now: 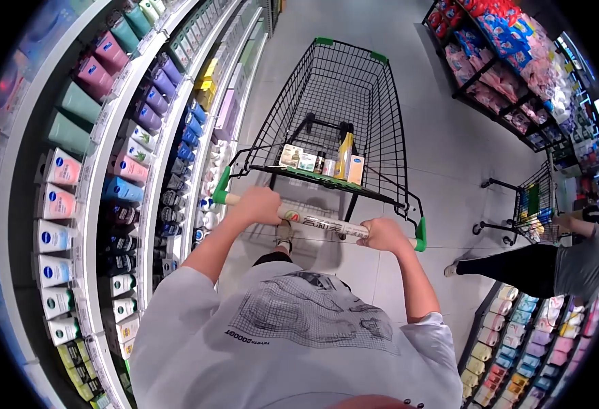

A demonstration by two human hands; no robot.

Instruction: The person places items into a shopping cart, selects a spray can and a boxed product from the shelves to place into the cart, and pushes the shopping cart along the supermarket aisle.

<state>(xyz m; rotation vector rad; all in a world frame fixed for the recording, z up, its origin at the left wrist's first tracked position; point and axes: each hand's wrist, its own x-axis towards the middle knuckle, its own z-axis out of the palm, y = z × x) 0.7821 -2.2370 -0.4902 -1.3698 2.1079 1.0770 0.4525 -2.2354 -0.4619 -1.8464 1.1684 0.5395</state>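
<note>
My left hand (258,205) is wrapped round the left part of the cart's pale handle bar (321,223), which has green end pieces. Farther right on the same bar, my right hand (384,235) is closed round it too. In front of me stands the black wire shopping cart (396,150) with green corner caps. Near the handle end of its basket sit several small boxes, among them a floral box (290,155), a yellow pack (344,155) and a white-and-orange box (355,170). Printed lettering shows on the bar between my hands.
Close on the left runs a shelf (101,273) of tubes and bottles. A rack of bright bags (497,68) stands at the upper right. Another person (545,266) is on the right beside a second cart (535,198). Lower right holds a shelf of packs (518,341). Grey floor tiles (443,184) lie between.
</note>
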